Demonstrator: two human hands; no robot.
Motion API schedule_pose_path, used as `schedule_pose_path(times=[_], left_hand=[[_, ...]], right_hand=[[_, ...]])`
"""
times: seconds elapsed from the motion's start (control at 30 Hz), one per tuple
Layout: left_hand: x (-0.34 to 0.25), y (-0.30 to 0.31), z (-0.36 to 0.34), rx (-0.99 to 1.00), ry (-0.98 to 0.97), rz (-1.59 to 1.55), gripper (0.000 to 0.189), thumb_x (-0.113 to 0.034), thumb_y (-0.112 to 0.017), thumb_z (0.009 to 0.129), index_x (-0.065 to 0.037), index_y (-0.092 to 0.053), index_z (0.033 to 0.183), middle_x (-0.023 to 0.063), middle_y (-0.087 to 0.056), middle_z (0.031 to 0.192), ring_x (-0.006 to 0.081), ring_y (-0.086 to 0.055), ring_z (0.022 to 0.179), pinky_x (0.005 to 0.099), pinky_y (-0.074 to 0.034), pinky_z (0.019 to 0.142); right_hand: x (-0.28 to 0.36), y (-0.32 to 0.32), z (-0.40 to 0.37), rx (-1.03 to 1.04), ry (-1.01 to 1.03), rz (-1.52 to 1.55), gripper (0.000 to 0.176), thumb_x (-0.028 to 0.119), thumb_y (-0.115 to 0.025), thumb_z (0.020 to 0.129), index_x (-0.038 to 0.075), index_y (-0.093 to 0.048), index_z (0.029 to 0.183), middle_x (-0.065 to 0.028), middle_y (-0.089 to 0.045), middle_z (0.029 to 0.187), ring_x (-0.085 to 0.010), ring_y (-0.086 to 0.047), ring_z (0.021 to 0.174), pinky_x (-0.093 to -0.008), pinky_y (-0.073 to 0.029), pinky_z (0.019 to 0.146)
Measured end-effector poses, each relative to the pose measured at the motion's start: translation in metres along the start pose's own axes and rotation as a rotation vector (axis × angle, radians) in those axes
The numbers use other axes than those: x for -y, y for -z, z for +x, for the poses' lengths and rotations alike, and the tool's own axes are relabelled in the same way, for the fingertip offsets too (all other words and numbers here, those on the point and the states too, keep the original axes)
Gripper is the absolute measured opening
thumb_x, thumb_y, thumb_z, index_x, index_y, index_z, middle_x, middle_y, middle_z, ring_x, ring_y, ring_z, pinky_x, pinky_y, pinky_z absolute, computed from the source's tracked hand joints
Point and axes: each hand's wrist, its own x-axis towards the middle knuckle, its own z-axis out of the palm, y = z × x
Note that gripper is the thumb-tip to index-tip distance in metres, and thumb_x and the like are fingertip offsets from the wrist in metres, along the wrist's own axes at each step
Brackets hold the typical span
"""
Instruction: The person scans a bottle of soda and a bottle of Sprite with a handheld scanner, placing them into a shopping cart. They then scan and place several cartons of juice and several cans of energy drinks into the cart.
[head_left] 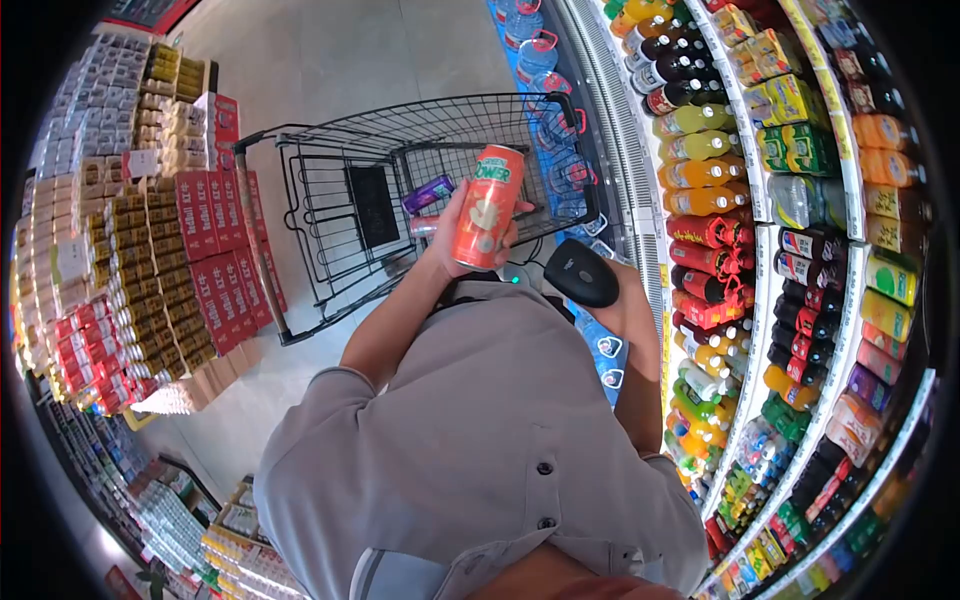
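Observation:
My left hand (451, 238) is wrapped round a tall orange-red drink can (486, 207), held upright with its "Power" label facing me. In my right hand (628, 300) is a black handheld barcode scanner (582, 273), its rounded head pointing toward the can. Both hands are in front of my grey shirt, over the near side of a black wire shopping cart (330, 215). A purple can (428, 194) lies in the cart, left of the held can. Beside my left wrist, a pinkish can (424, 227) is partly hidden.
Shelves of bottled drinks (700, 175) run along the right. Large water bottles (540, 55) stand in a row at their foot, close to the cart. Stacked canned drinks (150, 265) and red boxes (215, 225) fill the left. Grey floor (330, 50) stretches beyond the cart.

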Motion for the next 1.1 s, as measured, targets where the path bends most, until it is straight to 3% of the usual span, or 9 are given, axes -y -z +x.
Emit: schedule_pose_path(times=[0.1, 0.3, 0.53, 0.63, 0.67, 0.7, 0.77, 0.97, 1.1], left_hand=[[-0.018, 0.005, -0.007, -0.130, -0.007, -0.011, 0.105, -0.081, -0.028, 0.093, 0.012, -0.039, 0.143, 0.0209, -0.061, 0.078, 0.0327, -0.064, 0.059, 0.0400, -0.052, 0.053], [-0.051, 0.023, -0.021, -0.064, 0.044, 0.003, 0.103, -0.078, -0.027, 0.096, 0.012, -0.035, 0.146, 0.0170, -0.057, 0.070, 0.0308, -0.062, 0.057, 0.0383, -0.050, 0.051], [-0.069, 0.068, -0.016, -0.033, 0.044, 0.000, 0.081, -0.068, -0.031, 0.100, -0.009, -0.030, 0.156, 0.0305, -0.052, 0.140, 0.0364, -0.070, 0.072, 0.0407, -0.060, 0.053], [-0.079, 0.089, -0.020, -0.261, 0.095, 0.059, 0.079, -0.066, -0.031, 0.101, -0.007, -0.035, 0.153, 0.0290, -0.058, 0.133, 0.0342, -0.071, 0.070, 0.0401, -0.061, 0.057], [-0.086, 0.128, -0.026, -0.177, 0.171, 0.139, 0.072, -0.059, -0.042, 0.102, -0.006, -0.039, 0.151, 0.0193, -0.063, 0.130, 0.0290, -0.067, 0.109, 0.0407, -0.060, 0.072], [-0.087, 0.146, -0.027, -0.174, 0.180, 0.137, 0.072, -0.059, -0.042, 0.102, -0.006, -0.039, 0.151, 0.0193, -0.063, 0.130, 0.0290, -0.067, 0.109, 0.0407, -0.060, 0.072], [-0.087, 0.170, -0.027, -0.627, 0.159, 0.471, 0.062, -0.048, -0.063, 0.095, -0.008, -0.051, 0.142, 0.0208, -0.067, 0.123, 0.0246, -0.071, 0.091, 0.0365, -0.058, 0.079], [-0.057, 0.307, -0.023, -0.933, 0.162, 1.486, 0.073, -0.044, -0.080, 0.075, -0.006, -0.057, 0.133, 0.0143, -0.070, 0.116, 0.0263, -0.069, 0.101, 0.0384, -0.053, 0.089], [-0.043, 0.320, -0.026, -0.643, 0.397, 1.825, 0.082, -0.049, -0.080, 0.073, -0.007, -0.055, 0.139, 0.0204, -0.069, 0.119, 0.0344, -0.067, 0.110, 0.0414, -0.052, 0.095]], right_hand=[[0.006, -0.001, 0.012, 0.117, 0.012, -0.040, 0.036, 0.013, -0.082, 0.068, 0.001, -0.069, 0.100, -0.0181, -0.071, 0.087, -0.0392, -0.069, 0.082, -0.0383, -0.053, 0.073], [0.025, -0.013, 0.020, 0.208, 0.005, -0.119, 0.036, 0.011, -0.079, 0.063, 0.002, -0.066, 0.095, -0.0188, -0.066, 0.085, -0.0426, -0.065, 0.083, -0.0421, -0.051, 0.072], [0.014, -0.043, 0.019, 0.181, -0.008, -0.134, 0.036, 0.007, -0.075, 0.059, 0.003, -0.065, 0.094, -0.0178, -0.065, 0.083, -0.0426, -0.064, 0.082, -0.0428, -0.051, 0.071], [0.015, -0.048, 0.015, 0.168, -0.052, -0.183, 0.039, 0.008, -0.076, 0.061, 0.003, -0.067, 0.099, -0.0186, -0.067, 0.086, -0.0418, -0.065, 0.083, -0.0409, -0.051, 0.072], [0.014, -0.053, 0.012, 0.061, -0.121, -0.097, 0.041, 0.010, -0.078, 0.064, 0.003, -0.068, 0.103, -0.0191, -0.069, 0.089, -0.0402, -0.067, 0.085, -0.0393, -0.052, 0.074], [0.012, -0.057, 0.010, -0.045, -0.188, -0.012, 0.043, 0.012, -0.080, 0.067, 0.002, -0.069, 0.107, -0.0195, -0.071, 0.093, -0.0387, -0.069, 0.087, -0.0378, -0.053, 0.076], [0.002, -0.066, 0.002, -0.127, -0.271, 0.024, 0.045, 0.014, -0.081, 0.069, 0.001, -0.068, 0.110, -0.0199, -0.072, 0.096, -0.0364, -0.071, 0.089, -0.0364, -0.053, 0.078], [-0.009, -0.088, -0.016, -0.268, -0.480, 0.048, 0.046, 0.017, -0.084, 0.073, -0.001, -0.068, 0.112, -0.0190, -0.075, 0.101, -0.0296, -0.074, 0.096, -0.0357, -0.054, 0.084], [-0.022, -0.104, -0.036, -0.278, -0.560, -0.078, 0.052, 0.014, -0.081, 0.068, -0.001, -0.067, 0.116, -0.0234, -0.072, 0.105, -0.0375, -0.070, 0.104, -0.0423, -0.053, 0.089]])
